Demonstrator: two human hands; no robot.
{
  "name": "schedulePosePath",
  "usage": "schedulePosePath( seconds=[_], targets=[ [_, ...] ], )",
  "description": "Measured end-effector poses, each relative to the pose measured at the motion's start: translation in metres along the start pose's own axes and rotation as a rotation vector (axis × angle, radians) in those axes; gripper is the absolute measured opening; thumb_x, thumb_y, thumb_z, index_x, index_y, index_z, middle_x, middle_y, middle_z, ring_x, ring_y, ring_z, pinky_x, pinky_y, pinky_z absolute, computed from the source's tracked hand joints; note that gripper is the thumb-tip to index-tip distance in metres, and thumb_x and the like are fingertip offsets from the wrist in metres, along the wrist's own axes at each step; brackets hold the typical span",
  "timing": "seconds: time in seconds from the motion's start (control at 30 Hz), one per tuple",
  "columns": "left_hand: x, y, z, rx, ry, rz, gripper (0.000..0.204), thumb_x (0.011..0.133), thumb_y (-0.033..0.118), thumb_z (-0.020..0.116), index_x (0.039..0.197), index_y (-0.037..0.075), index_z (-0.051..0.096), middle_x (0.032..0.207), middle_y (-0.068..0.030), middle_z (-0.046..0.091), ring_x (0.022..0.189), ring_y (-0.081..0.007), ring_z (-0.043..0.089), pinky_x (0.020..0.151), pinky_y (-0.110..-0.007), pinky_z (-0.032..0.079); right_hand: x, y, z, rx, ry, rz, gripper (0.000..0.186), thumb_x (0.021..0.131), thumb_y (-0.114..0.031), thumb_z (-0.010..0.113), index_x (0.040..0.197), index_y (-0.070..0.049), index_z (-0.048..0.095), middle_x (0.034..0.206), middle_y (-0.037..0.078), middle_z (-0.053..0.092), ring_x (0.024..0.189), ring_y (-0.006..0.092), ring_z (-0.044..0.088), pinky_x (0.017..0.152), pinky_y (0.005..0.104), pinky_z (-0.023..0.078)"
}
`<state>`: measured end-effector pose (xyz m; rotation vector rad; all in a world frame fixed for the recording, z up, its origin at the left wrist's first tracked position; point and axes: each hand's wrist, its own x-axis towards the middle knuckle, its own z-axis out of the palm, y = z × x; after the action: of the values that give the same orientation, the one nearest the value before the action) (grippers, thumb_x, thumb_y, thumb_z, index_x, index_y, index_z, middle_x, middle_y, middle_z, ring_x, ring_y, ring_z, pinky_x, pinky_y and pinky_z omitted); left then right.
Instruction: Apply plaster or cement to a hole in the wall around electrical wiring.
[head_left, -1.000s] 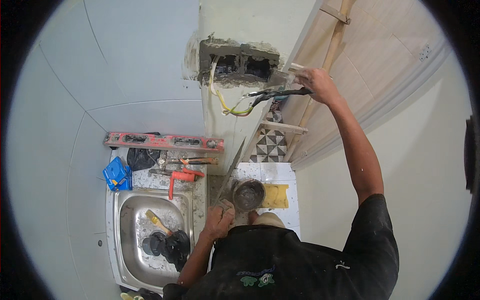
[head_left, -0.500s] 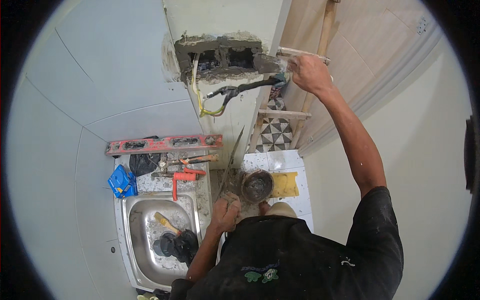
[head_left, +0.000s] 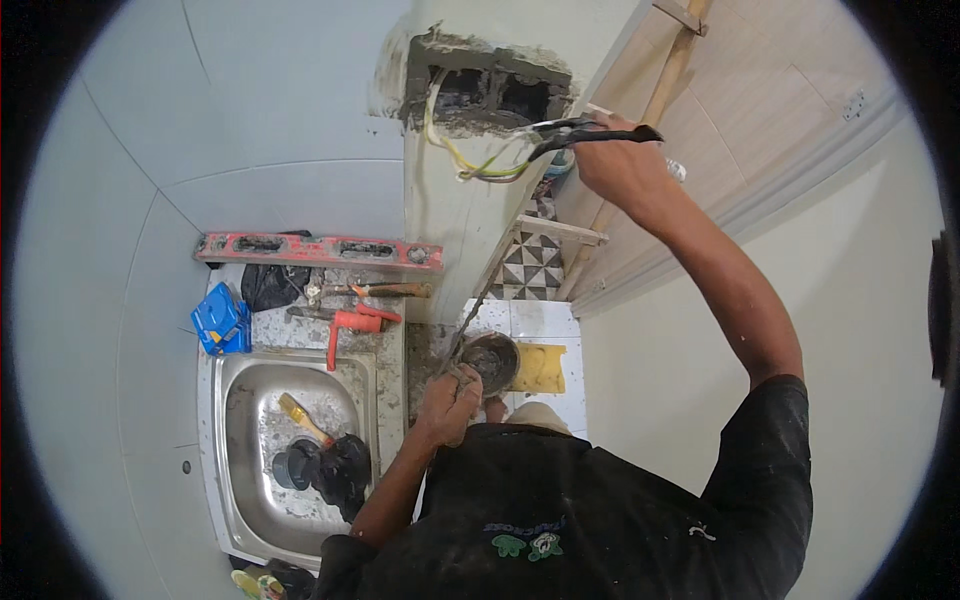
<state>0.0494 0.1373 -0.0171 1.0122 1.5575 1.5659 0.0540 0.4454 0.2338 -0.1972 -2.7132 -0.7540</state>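
Note:
My right hand (head_left: 622, 165) is closed at the right edge of a mortar-rimmed double wall recess (head_left: 490, 90). A pale handle end shows past the hand, apparently from a putty knife; its blade is hidden. Loose cables (head_left: 495, 172) in black, white and yellow-green hang out of the recess, their black-sheathed ends crossing in front of this hand. Lower down, my left hand (head_left: 450, 405) grips a thin flat mortar-smeared plate (head_left: 472, 318), seen edge-on and slanting up. Just beyond that hand, a bucket (head_left: 490, 362) with grey mortar stands on the floor.
To the left, a steel sink (head_left: 225, 440) holds a paintbrush (head_left: 305, 418) and a black bundle. A red level (head_left: 330, 250), orange-handled tools (head_left: 355, 322) and a blue pack (head_left: 222, 320) lie on the counter. A wooden ladder (head_left: 565, 232) leans right; a yellow piece (head_left: 541, 368) lies beside the bucket.
The whole view has shifted. My right hand stays beside the recess, but the cables now cross it and the knife blade is no longer visible. The plate in my left hand has tipped lower.

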Motion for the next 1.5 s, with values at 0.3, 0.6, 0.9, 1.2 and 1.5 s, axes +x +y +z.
schedulePosePath(
  seconds=[0.3,0.6,0.9,1.2,1.5],
  targets=[
    [-0.004,0.008,0.002,-0.168,-0.002,-0.039,0.019,0.087,0.017,0.051,0.081,0.000,0.057,0.061,-0.0072,0.056,0.054,-0.0167,0.055,0.053,-0.034,0.044,0.016,0.012,-0.027,-0.087,-0.028,0.074,0.013,0.078,-0.010,0.054,0.071,-0.003,0.062,0.074,0.020,0.063,0.071,0.0370,0.065,0.062,0.0455,0.052],
    [-0.007,0.001,-0.003,-0.098,-0.025,-0.018,0.023,0.088,0.020,0.052,0.077,0.000,0.057,0.063,-0.0068,0.056,0.055,-0.0152,0.053,0.053,-0.032,0.044,-0.004,0.030,-0.034,-0.030,0.033,0.219,0.012,0.077,-0.011,0.055,0.075,-0.001,0.062,0.079,0.020,0.064,0.077,0.0386,0.064,0.068,0.0492,0.050],
    [-0.008,0.001,0.007,-0.153,0.079,-0.071,0.029,0.092,0.022,0.048,0.073,0.000,0.054,0.058,-0.0038,0.052,0.052,-0.0128,0.052,0.048,-0.030,0.044,-0.008,0.072,0.015,0.356,-0.095,0.234,0.018,0.076,-0.009,0.058,0.091,-0.003,0.067,0.084,0.020,0.063,0.082,0.0399,0.060,0.073,0.0475,0.047],
    [0.004,0.007,0.012,-0.072,0.110,-0.078,0.032,0.093,0.024,0.049,0.072,0.000,0.055,0.060,-0.0060,0.055,0.050,-0.0135,0.051,0.050,-0.030,0.044,-0.001,0.087,0.043,0.369,0.081,0.315,0.016,0.079,-0.015,0.059,0.084,-0.003,0.068,0.079,0.024,0.063,0.078,0.0435,0.060,0.074,0.0496,0.049],
    [-0.008,0.005,-0.002,-0.204,0.066,-0.159,0.028,0.094,0.024,0.046,0.077,0.003,0.054,0.062,-0.0064,0.055,0.053,-0.0139,0.054,0.049,-0.028,0.043,-0.052,0.001,0.061,1.026,0.279,0.786,0.020,0.083,-0.018,0.062,0.079,0.001,0.067,0.061,0.012,0.062,0.054,0.0186,0.059,0.052,0.0347,0.045]
  ],
)
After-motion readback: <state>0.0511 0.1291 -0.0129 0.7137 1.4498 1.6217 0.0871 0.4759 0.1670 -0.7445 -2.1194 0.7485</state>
